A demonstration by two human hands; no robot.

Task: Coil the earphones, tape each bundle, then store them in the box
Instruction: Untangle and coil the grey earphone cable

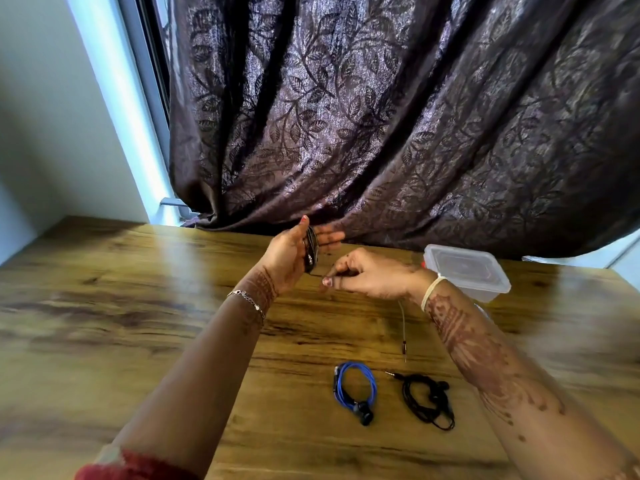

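Through the head camera I look down on a wooden table (138,306), with a dark leaf-patterned curtain (381,116) hanging behind it at 12 o'clock.

Both hands are raised just above the table's centre. The left hand (291,258) is turned palm inward with its thumb up and fingers stretched out straight. A dark earphone coil (310,249) is looped around that hand, between thumb and fingers. A thin chain bracelet (247,301) sits on the left wrist.

Just beside it, at 3 o'clock from the coil, the right hand (367,275) has its fingers curled. Its thumb and forefinger pinch a short loose stretch of the same dark cord, running from the coil. A pale band (429,292) circles the right wrist.

Nearer me, at 5 o'clock from the hands, two wound bundles lie flat on the table, side by side but apart. The blue earphones (340,388) are on the left and the black earphones (434,398) on the right, with a jack plug sticking out.

A pale cable (402,327) ending in a plug trails from under the right wrist toward 6 o'clock.

A clear plastic box (485,292) stands at 3 o'clock beyond the right wrist, its lid resting on top.
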